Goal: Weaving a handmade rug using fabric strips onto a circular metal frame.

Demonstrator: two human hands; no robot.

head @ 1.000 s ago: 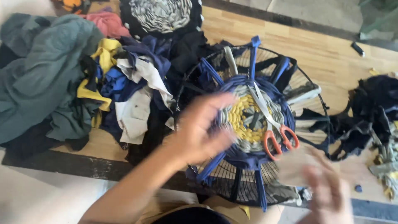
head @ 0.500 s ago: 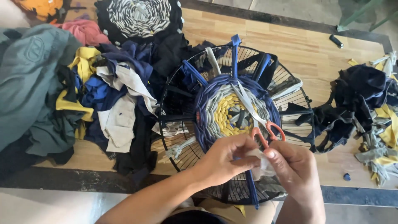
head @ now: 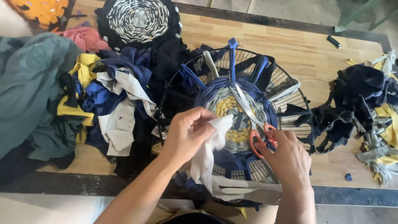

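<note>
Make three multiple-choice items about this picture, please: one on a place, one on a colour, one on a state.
1. Where do the scissors lie?
A. on the round wire frame
B. on the floor
C. on the grey-green cloth pile

2. What colour are the scissor handles?
A. green
B. orange
C. white

3. What does the left hand do?
A. rests flat on the table
B. holds a cup
C. grips a strip of white cloth

Answers:
1 A, the blades cross the woven centre of the frame.
2 B, both loops are orange, by the right hand.
3 C, its fingers pinch the strip's top.
</note>
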